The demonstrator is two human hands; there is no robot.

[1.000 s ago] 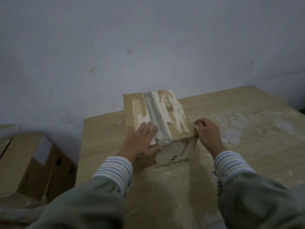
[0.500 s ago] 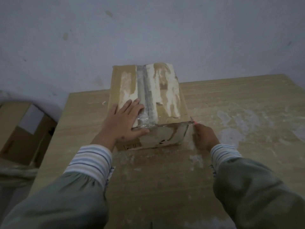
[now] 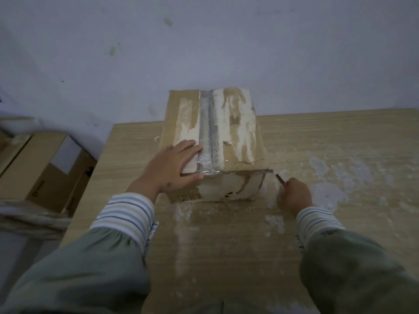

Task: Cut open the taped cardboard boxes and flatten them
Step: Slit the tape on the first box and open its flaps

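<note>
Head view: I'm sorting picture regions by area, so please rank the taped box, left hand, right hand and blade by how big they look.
1. Taped box, by far the largest.
2. Left hand, spread flat on the box top.
3. Right hand, curled, so it looks smaller; real sizes are likely alike.
4. Blade, only a thin sliver showing.
</note>
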